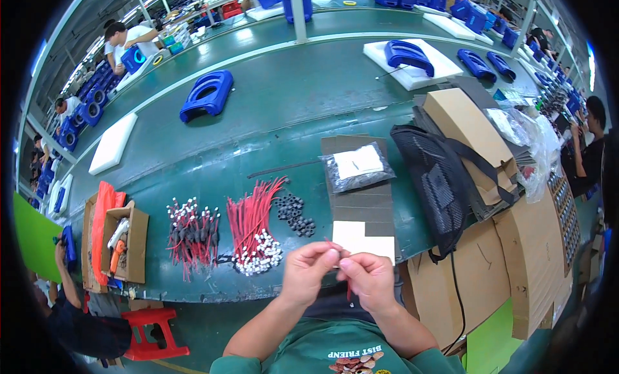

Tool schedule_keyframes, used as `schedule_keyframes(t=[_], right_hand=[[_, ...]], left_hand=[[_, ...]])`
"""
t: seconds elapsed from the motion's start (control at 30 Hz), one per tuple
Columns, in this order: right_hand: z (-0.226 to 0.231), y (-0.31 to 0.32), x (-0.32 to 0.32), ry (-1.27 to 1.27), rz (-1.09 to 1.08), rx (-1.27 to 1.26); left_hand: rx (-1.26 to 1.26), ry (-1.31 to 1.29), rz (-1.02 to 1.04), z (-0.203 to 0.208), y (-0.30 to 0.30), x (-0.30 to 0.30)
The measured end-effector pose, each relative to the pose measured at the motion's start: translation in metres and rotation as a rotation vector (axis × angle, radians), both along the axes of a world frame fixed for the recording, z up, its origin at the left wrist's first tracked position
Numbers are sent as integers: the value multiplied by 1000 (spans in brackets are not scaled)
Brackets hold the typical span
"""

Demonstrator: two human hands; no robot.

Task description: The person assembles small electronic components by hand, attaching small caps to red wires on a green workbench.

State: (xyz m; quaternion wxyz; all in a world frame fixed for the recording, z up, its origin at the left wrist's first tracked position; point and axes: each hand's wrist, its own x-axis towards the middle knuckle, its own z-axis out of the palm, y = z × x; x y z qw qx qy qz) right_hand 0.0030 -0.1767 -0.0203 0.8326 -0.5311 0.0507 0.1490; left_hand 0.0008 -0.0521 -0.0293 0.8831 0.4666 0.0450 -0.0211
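My left hand (316, 267) and my right hand (371, 277) meet in front of my chest, both closed in a pinch. Between them is a thin red wire (349, 287), its lower end hanging below the right fingers; whatever else the fingertips cover is hidden. On the green bench ahead lies a pile of small black rings (293, 213). Beside it, to the left, a bundle of red wires (255, 209) fans out with white connectors at the near end. Farther left sits a second bundle of red wires (193, 235) with black pieces on them. White paper (380, 246) lies just beyond my hands.
A bag of dark parts (358, 167) lies on grey cardboard. To the right stand a black mesh bag (429, 187) and cardboard boxes (471, 129). A carton of tools (135, 245) is at the left. Blue housings (207, 95) sit on the conveyor behind; other people work around.
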Motion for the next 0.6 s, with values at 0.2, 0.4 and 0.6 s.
schedule_keyframes(t=[0.2,0.4,0.6], right_hand=[[-2,-14,10,-338,11,-130],[1,-23,15,-370,-111,-104],[9,-27,10,-153,55,37]], left_hand=[[217,127,-358,20,22,1],[208,249,-547,23,16,-2],[-23,227,-474,13,12,-1]])
